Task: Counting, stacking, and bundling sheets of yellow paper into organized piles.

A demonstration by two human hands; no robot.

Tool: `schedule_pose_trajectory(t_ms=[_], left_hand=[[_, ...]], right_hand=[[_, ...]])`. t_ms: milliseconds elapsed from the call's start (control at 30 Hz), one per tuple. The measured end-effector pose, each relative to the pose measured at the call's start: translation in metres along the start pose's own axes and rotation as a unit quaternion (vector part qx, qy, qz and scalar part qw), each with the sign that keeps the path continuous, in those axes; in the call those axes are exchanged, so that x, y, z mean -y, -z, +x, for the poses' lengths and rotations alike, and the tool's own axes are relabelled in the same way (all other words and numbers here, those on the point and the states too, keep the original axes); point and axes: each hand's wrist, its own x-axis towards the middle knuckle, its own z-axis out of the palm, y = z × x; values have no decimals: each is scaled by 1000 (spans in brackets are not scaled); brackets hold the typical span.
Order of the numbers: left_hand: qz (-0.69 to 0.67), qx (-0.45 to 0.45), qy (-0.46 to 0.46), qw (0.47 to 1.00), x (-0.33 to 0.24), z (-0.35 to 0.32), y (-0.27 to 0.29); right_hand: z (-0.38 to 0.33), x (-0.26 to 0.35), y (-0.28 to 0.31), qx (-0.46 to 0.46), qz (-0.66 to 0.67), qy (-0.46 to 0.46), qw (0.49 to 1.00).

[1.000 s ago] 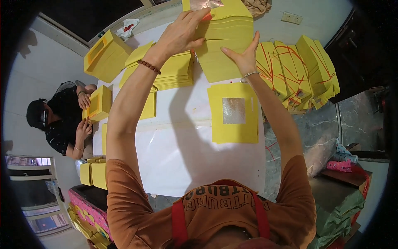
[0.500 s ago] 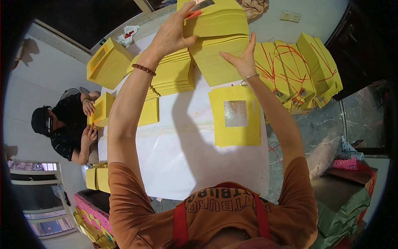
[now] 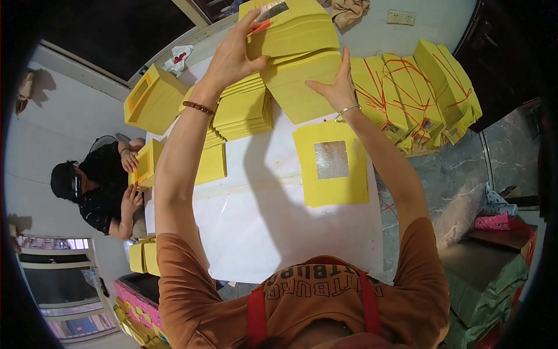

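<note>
Here, my left hand [image 3: 229, 58] meets the left edge of a yellow stack [image 3: 299, 38] at the far side of the white worktop [image 3: 247, 232]; whether its bent fingers grip, I cannot tell from this angle. My right hand [image 3: 343, 93], thumb and forefinger spread wide, lies by the right edge (a silvery bangle [image 3: 349, 109] rings that wrist). Nearer me: a yellow sheet [image 3: 334, 191].

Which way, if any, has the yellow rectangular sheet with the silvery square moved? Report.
No: the sheet keeps its place against the right edge of the flat white tabletop.
</note>
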Motion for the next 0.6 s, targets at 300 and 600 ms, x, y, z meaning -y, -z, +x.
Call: schedule_pose_trajectory(t_ms=[300,600], left_hand=[[-2,4,15,1000,-6,-10,-7],[-15,-18,-3,1000,-3,-11,-12]], right_hand=[[-1,-1,-3,0,28,10,1000],[-3,-3,-10,3,77,-55,996]])
